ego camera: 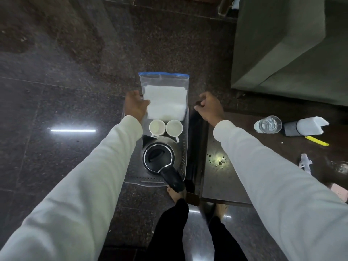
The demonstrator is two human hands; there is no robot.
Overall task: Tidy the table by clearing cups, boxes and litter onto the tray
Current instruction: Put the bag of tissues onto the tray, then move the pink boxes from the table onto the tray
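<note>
A clear perforated tray (185, 147) hangs over the floor just left of the dark table (214, 178). It carries a zip bag of white tissues (165, 102), two white cups (157, 127) (174, 127) and a black-lidded kettle (158, 157). My left hand (134, 106) grips the tray's far left rim, next to the bag. My right hand (209, 108) is curled over the table's far left corner, apart from the tray; nothing shows in it. On the table lie a tipped clear glass (268, 124), a white torn wrapper (305, 162) and a yellow strip (317, 141).
A black-and-white cylinder with white paper (301, 126) lies beside the glass. Crumbs (216, 159) dot the table's left part, and a pink box (339, 191) sits at its right edge. A green sofa (282, 44) stands beyond the table. My bare feet are below the tray.
</note>
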